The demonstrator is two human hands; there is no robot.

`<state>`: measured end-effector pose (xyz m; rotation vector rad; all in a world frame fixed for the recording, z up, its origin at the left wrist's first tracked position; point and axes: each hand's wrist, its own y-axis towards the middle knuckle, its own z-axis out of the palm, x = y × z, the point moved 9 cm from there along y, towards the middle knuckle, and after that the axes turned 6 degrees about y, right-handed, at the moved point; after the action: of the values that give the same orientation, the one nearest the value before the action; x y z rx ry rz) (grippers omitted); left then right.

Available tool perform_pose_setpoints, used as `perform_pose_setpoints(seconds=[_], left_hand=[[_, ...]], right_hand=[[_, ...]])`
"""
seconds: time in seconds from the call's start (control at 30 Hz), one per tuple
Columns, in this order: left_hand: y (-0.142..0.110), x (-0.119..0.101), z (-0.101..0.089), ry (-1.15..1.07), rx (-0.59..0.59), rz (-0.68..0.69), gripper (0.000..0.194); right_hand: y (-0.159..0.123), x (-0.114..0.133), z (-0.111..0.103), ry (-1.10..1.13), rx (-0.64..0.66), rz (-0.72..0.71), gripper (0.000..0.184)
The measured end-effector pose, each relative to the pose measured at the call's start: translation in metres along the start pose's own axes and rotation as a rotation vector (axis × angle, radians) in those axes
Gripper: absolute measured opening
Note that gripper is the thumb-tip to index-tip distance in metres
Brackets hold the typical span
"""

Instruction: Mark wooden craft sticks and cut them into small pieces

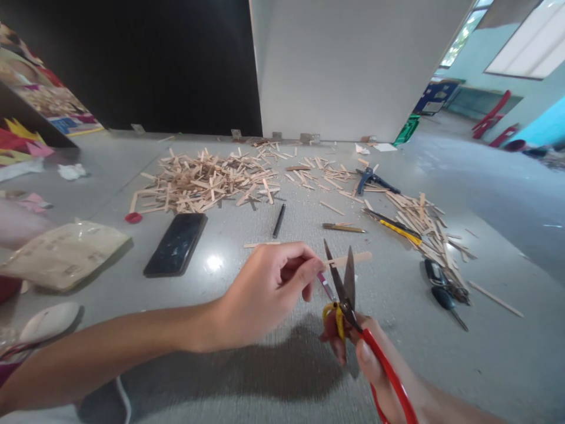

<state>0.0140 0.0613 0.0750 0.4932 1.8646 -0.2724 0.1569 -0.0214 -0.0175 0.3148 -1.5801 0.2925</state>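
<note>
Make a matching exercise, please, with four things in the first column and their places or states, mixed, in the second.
1. Black rectangular smartphone
2. Metal scissors with red handle
3. Single flat, pale wooden stick
4. Large heap of pale wooden sticks

A. Pinched by the left hand
B. Just beyond the smartphone
C. In the right hand, blades open
D. Lying flat, dark screen upward

1-D, 2-C, 3-A, 4-B

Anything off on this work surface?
Mostly mess: wooden sticks lie jumbled in a heap at the back, and loose sticks straggle down the right. White crumpled paper sits at left. The scissors in the right hand show oddly mixed red and yellow handles. No obvious spill or breakage.
</note>
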Motion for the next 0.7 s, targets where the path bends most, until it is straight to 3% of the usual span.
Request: perform_pose_setpoints(seconds=[0.5,0.7], left_hand=[[-0.003,0.007,0.015,0.100,0.077,0.013,0.033],[-0.004,0.009,0.015,0.099,0.082,-0.009,0.033]], right_hand=[[-0.003,-0.001,-0.009,-0.115,-0.041,0.008,0.064],[0.006,0.008,-0.003,-0.112,0.018,0.006,0.066]])
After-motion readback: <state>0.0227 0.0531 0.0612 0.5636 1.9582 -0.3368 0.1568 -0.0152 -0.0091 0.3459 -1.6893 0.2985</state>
